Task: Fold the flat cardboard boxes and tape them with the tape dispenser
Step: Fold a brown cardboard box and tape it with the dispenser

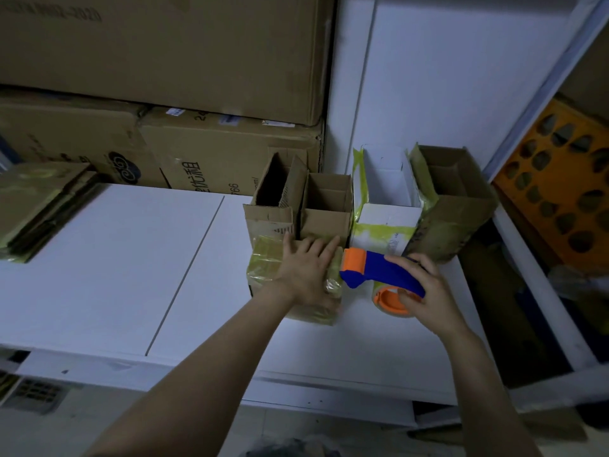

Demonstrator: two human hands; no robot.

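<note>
A small cardboard box wrapped in yellowish tape lies on the white table. My left hand presses flat on top of it, fingers spread. My right hand grips the blue and orange tape dispenser, whose orange head touches the box's right edge. A stack of flat cardboard boxes lies at the table's far left.
Several folded open boxes stand behind my hands: two brown ones, a white one and another brown one. Large cartons are stacked against the back. A white shelf frame with an orange crate stands to the right.
</note>
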